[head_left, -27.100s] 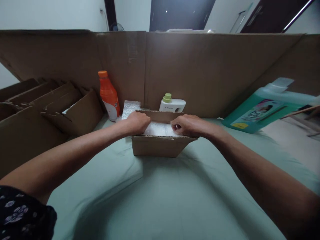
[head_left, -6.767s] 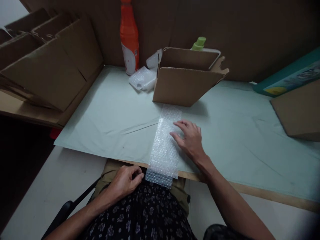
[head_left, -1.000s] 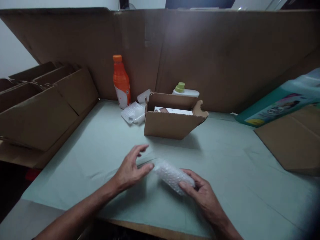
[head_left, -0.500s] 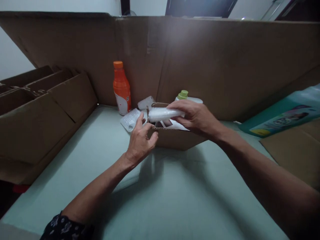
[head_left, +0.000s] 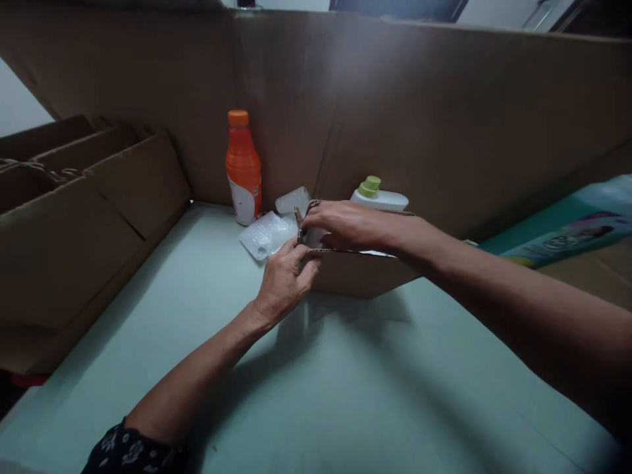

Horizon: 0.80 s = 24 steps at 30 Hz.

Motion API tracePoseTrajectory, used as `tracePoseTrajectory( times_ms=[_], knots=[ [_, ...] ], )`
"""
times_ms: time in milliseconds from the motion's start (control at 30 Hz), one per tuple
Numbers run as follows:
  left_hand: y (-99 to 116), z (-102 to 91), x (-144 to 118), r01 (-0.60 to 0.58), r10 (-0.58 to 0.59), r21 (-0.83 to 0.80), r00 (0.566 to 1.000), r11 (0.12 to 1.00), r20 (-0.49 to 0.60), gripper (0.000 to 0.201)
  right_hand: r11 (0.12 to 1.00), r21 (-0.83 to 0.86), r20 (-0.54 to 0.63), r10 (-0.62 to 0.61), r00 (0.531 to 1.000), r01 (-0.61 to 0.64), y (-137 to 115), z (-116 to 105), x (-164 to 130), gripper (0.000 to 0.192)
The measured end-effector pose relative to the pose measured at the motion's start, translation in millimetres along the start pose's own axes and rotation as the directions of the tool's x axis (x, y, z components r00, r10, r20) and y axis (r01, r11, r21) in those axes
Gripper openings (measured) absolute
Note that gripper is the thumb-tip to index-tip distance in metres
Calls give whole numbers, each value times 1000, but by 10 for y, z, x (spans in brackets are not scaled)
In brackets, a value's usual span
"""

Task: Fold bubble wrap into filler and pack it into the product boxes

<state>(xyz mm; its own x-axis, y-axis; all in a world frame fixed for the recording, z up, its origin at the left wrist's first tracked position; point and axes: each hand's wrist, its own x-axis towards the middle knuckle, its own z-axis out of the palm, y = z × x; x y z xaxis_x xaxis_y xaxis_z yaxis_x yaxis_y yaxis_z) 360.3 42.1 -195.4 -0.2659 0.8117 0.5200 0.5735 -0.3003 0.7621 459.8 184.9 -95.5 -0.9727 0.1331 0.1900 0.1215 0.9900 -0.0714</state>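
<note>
A small open cardboard box [head_left: 353, 273] stands on the pale green tabletop. My left hand [head_left: 286, 276] grips its near left corner, thumb in front and fingers at the edge. Reaching over the rim from the right, my right hand [head_left: 340, 224] is down in the box opening, fingers curled over a white bubble-wrap roll [head_left: 316, 238]. Its fingertips and most of the roll are hidden by the hand and the box wall. Just left of the box lie more bubble-wrap rolls [head_left: 261, 236]. Behind it is a white bottle with a green cap [head_left: 370, 187].
An orange bottle [head_left: 243, 172] stands upright by the tall cardboard wall [head_left: 444, 118] at the back. Divided cardboard boxes [head_left: 74, 243] fill the left side. On the right, a large bottle of green liquid [head_left: 567, 224] lies tilted beside flat cardboard [head_left: 592, 283].
My right hand has moved left and down into the box, taking the bubble-wrap roll from above the rim to inside. My left hand has closed onto the box corner. The view has shifted slightly.
</note>
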Motion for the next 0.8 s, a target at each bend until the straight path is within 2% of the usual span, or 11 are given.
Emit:
tracePoseTrajectory(
  times_ms=[67,100,200,433,567,633,667,700,733,767,800],
  knots=[
    [-11,9,-5,5,-5,-24,1000,1000,0,13,998,43,73,35,997,-38,66,-28,-61,43],
    [-14,13,-6,5,-6,-30,1000,1000,-2,13,998,44,125,32,992,-38,78,-41,-78,42],
    [-13,15,-6,5,-5,-29,1000,1000,-13,13,998,56,181,7,983,-18,43,-35,-56,33],
    [-7,10,18,-12,12,-6,1000,1000,-18,14,990,130,217,26,976,-55,69,135,50,34],
    [-2,30,-2,12,-12,12,1000,1000,-9,13,986,160,136,12,991,-34,113,15,-24,34],
    [-9,35,-63,9,-9,2,999,1000,-51,17,982,183,6,35,999,-36,29,-135,-218,31],
    [-26,32,-106,-7,6,-12,996,1000,-88,28,980,193,-97,70,993,-50,-41,-201,-376,27],
    [-54,24,-154,-26,22,-29,991,999,-129,41,976,202,-224,123,967,-77,-120,-243,-575,22],
    [-95,11,-204,-35,27,-48,987,998,-160,55,968,213,-369,205,906,-132,-200,-248,-807,17],
    [-145,-4,-253,-27,15,-68,985,997,-172,66,950,240,-510,299,807,-200,-273,-206,-1058,13],
    [-201,-19,-298,-2,-13,-89,986,996,-165,73,917,280,-621,398,675,-284,-333,-118,-1314,10]
  ],
)
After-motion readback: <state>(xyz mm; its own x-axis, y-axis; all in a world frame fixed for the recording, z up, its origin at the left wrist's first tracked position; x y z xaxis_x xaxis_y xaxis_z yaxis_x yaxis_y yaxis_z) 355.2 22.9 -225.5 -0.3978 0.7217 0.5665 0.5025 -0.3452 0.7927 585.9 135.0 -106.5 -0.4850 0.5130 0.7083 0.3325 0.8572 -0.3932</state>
